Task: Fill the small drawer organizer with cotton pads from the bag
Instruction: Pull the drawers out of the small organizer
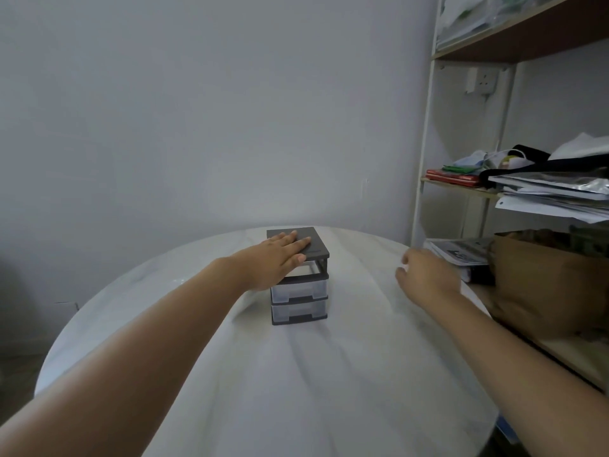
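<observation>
Stretching from you, the white bench (296,374) carries the small drawer organizer (299,291) toward its far side, its two lower clear drawers closed. Your left hand (280,258) lies flat on its dark top. Your right hand (428,278), blurred, hovers loosely curled near the right rim, and you cannot tell if it holds anything. Beyond are cluttered shelves (461,188) and a pale wall (197,127).

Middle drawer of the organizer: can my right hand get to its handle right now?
Likely yes. The middle drawer front is mostly uncovered, the left hand rests on the organizer top, and the right hand hovers nearby.
</observation>
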